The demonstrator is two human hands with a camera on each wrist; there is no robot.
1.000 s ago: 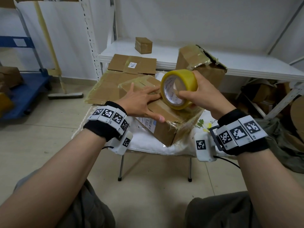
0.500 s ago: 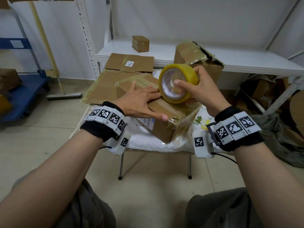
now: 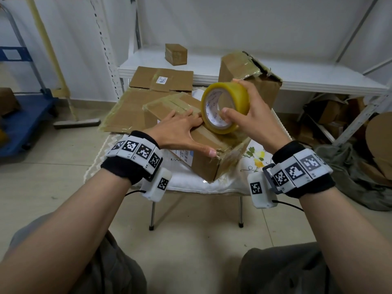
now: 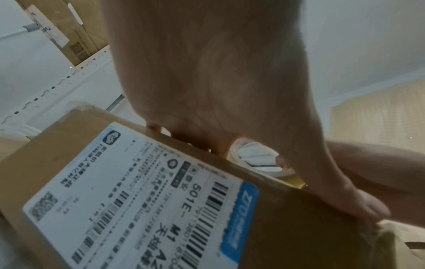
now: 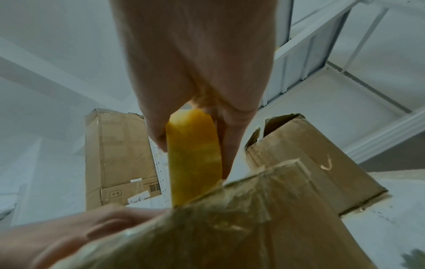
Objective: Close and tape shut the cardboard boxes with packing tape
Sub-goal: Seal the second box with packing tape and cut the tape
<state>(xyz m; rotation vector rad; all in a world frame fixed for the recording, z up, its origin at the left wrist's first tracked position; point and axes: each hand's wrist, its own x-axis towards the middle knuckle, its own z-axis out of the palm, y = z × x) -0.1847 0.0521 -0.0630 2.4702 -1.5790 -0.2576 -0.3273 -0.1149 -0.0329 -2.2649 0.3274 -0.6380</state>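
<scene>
A closed cardboard box (image 3: 214, 164) with old tape on its top and a white shipping label (image 4: 142, 196) on its near side sits on a small white-covered table (image 3: 191, 183). My left hand (image 3: 182, 132) lies flat on the box top, fingers straight, thumb at the near corner. My right hand (image 3: 248, 115) grips a yellow roll of packing tape (image 3: 224, 109), thumb inside the core and fingers over the outside. The roll (image 5: 194, 156) stands on edge on the box top beside the left fingertips. The left wrist view shows the roll (image 4: 260, 163) past my palm.
A larger torn-open box (image 3: 252, 81) stands behind the roll. Flattened cardboard (image 3: 161, 80) lies at the table's back left. A small box (image 3: 176, 54) sits on the white shelf (image 3: 297, 79). More cartons lie under the shelf at right; a blue cart (image 3: 19, 122) stands at left.
My right hand has turned the roll slightly, with the thumb now hooked in the core. The left hand stays pressed flat on the box top.
</scene>
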